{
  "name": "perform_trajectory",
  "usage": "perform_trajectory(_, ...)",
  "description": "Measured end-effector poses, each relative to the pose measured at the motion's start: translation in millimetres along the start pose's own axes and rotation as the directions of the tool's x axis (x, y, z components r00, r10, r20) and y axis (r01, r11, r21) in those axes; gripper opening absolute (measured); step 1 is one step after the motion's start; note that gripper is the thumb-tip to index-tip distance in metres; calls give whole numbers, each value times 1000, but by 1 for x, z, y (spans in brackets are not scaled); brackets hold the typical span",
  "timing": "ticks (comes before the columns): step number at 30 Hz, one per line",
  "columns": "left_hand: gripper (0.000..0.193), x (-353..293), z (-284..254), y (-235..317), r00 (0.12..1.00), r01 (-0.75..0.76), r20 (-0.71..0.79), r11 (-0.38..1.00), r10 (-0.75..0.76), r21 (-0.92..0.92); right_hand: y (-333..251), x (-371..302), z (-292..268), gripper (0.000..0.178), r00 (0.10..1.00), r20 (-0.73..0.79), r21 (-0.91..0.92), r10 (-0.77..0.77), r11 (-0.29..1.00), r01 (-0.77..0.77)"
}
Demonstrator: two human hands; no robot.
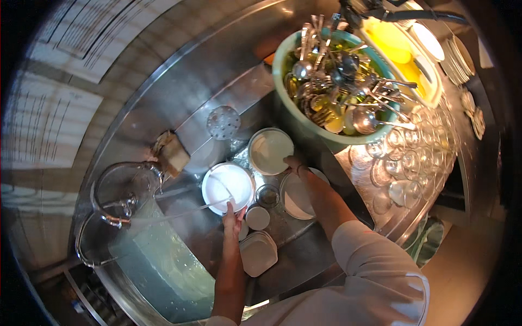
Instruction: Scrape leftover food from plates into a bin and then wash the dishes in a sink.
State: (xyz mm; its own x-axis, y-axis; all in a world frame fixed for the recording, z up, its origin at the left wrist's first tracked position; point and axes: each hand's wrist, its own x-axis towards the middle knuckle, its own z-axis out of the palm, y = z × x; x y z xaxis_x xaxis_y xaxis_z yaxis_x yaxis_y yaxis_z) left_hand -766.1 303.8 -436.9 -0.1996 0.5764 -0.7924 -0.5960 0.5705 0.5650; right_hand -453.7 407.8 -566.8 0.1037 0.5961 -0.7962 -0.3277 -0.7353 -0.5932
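Note:
My left hand (pixel 232 220) grips the near rim of a round white plate (pixel 220 187), thumb over the edge. A thin stream of water runs from the faucet (pixel 117 220) across to this plate. My right hand (pixel 295 164) has its fingers closed on the right rim of a second round, pale plate (pixel 266 155), just behind and right of the first. Below my right forearm lies another round plate (pixel 296 198), partly covered by the arm. Between the plates are a small glass bowl (pixel 267 195) and a small white bowl (pixel 258 218).
A squarish white dish (pixel 259 254) sits nearer me. Water fills the sink basin (pixel 163 271) at left. Behind are a sponge (pixel 174 156) and a perforated drain disc (pixel 223 122). A green tub (pixel 280 70) heaped with cutlery stands far right, beside many glasses (pixel 410 163).

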Motion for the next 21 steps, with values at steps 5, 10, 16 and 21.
perform_trajectory(5, 56, -9, 4, -4, 980, 173, -54, 959, -189, -224, -35, -41, -21, 47, 993, 104, -50, 49, 998, -44)
perform_trajectory(10, 32, -36, 35, -19, 921, -145, -329, 967, 210, 211, -50, -75, -59, 50, 992, 125, 5, -15, 1000, 14)
perform_trajectory(16, 17, -66, 77, -14, 702, -680, 257, 520, 664, 516, -48, -85, -57, 59, 963, 261, -106, 63, 994, -36)
perform_trajectory(21, 71, -97, 123, 29, 457, -852, 511, 193, 728, 487, -70, -150, 1, 59, 954, 298, -164, -14, 984, 65)
